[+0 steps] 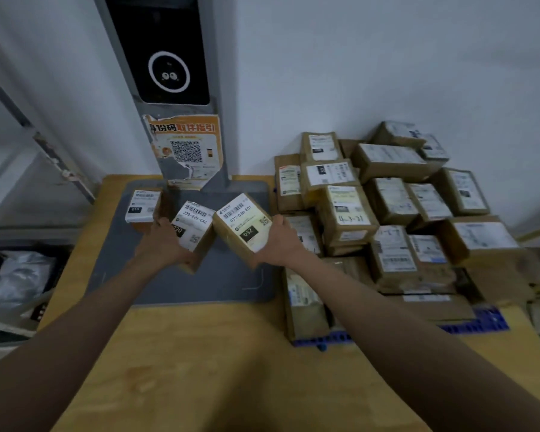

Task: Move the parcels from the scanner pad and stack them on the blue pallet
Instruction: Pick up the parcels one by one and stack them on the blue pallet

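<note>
Fingers curl round parcels: left hand [161, 241] grips parcel 220 [191, 227], right hand [279, 241] grips parcel 032 [242, 227], both tilted above the pad [181, 285]. Third parcel [142, 207] sits at the pad's far left. Right of the pad, the pallet [477, 321] holds an uneven heap [387, 207]; adding more risks toppling it.

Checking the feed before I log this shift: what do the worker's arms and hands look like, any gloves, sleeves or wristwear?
Both arms are bare along all that shows of them, with no sleeve edge in the frame. The left hand and the right hand wear no gloves. No watch, band or ring shows on either wrist or on the fingers that can be seen. No markings or tape show on the arms.
</note>
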Tool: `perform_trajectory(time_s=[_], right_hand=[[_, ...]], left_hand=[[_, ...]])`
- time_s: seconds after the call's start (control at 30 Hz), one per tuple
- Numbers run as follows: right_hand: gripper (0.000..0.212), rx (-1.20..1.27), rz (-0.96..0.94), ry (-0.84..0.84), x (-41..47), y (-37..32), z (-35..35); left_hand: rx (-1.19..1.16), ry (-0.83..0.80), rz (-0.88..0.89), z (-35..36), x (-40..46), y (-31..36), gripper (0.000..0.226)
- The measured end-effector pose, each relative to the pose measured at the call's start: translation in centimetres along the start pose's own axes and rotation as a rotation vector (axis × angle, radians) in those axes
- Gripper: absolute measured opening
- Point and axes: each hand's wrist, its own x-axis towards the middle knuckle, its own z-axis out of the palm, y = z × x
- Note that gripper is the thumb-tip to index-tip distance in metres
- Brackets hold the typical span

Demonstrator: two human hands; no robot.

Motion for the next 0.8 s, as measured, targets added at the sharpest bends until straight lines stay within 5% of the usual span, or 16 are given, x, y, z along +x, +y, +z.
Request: perform_trajectory(time_s=[0.8], right_hand=[[0.106, 0.061, 0.097, 0.124, -22.9, 22.5, -9.7]], left_hand=[[0.202, -0.045, 0.225, 8.4, -23.0, 16.0, 0.089]])
